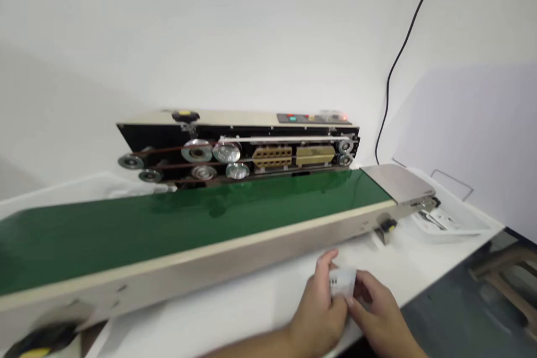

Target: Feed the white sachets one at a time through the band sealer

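Observation:
Both my hands meet low in the picture, just in front of the sealing machine. My left hand (pixel 321 307) and my right hand (pixel 377 310) are both closed on a small clear plastic bag (pixel 343 281) with a dark print, held between their fingertips just above the white table (pixel 251 302). What is inside the bag is too small to make out. The green conveyor belt (pixel 168 224) of the machine runs right behind my hands.
A band sealer's black head with rollers and brass blocks (pixel 239 151) stands over the belt, with a metal infeed plate (pixel 396 182) at its right end. A white tray with packets (pixel 444 221) lies right. A black cable (pixel 398 56) hangs on the wall.

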`<control>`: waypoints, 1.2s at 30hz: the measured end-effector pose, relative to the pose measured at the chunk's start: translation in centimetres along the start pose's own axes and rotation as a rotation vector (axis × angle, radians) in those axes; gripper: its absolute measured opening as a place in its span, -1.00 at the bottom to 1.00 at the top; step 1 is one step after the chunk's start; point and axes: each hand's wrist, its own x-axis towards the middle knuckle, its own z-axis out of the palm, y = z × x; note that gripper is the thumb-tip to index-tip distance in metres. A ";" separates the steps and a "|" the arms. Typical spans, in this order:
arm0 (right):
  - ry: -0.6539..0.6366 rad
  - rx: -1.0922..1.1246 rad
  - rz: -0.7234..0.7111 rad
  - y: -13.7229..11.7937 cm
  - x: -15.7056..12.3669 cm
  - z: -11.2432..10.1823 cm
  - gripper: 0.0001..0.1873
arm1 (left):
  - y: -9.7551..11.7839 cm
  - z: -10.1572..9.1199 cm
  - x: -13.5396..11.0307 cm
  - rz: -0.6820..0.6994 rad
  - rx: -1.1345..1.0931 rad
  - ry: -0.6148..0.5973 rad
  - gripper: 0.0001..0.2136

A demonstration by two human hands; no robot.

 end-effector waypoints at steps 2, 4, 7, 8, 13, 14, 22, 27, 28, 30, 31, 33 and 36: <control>-0.022 0.075 -0.001 -1.4 0.4 0.7 -0.71 | 0.1 0.3 -0.3 0.053 -0.011 0.020 -0.47; -0.027 0.147 0.026 -2.0 0.6 1.0 -0.72 | 0.1 0.4 -0.3 0.084 -0.021 0.010 -0.50; 0.056 0.190 0.075 -2.1 1.0 0.8 -0.68 | -0.1 0.6 0.0 0.090 -0.017 0.016 -0.52; 0.091 0.206 0.076 -2.0 1.2 0.7 -0.68 | -0.3 0.6 0.1 0.090 -0.011 0.024 -0.51; 0.132 0.333 -0.004 -1.6 2.1 0.4 -0.68 | -0.9 0.7 0.6 0.128 0.007 0.032 -0.47; 0.120 0.369 -0.007 -1.5 2.2 0.5 -0.70 | -1.0 0.7 0.6 0.141 0.008 0.026 -0.46; 0.217 0.622 -0.127 -0.3 2.3 1.5 -0.76 | -1.0 0.8 0.8 0.096 0.017 0.048 -0.47; 0.350 0.714 0.026 0.0 2.4 2.2 -0.61 | 0.0 0.3 1.0 0.010 0.080 -0.035 -0.72; 0.372 0.731 0.029 0.1 2.4 2.3 -0.60 | 0.0 0.3 1.0 0.005 0.099 -0.059 -0.79; 0.383 0.757 0.034 0.3 2.6 2.4 -0.60 | -0.2 0.2 1.1 0.011 0.145 -0.095 -0.87; 0.379 0.759 0.045 0.5 2.6 2.5 -0.59 | -0.3 0.1 1.1 0.019 0.164 -0.102 -0.88; 0.354 0.749 0.063 0.6 2.6 2.6 -0.58 | -0.6 0.0 1.2 0.024 0.171 -0.114 -0.88; 0.286 0.711 0.087 0.7 2.2 2.6 -0.50 | -0.9 -0.1 1.5 -0.008 0.109 -0.099 -0.90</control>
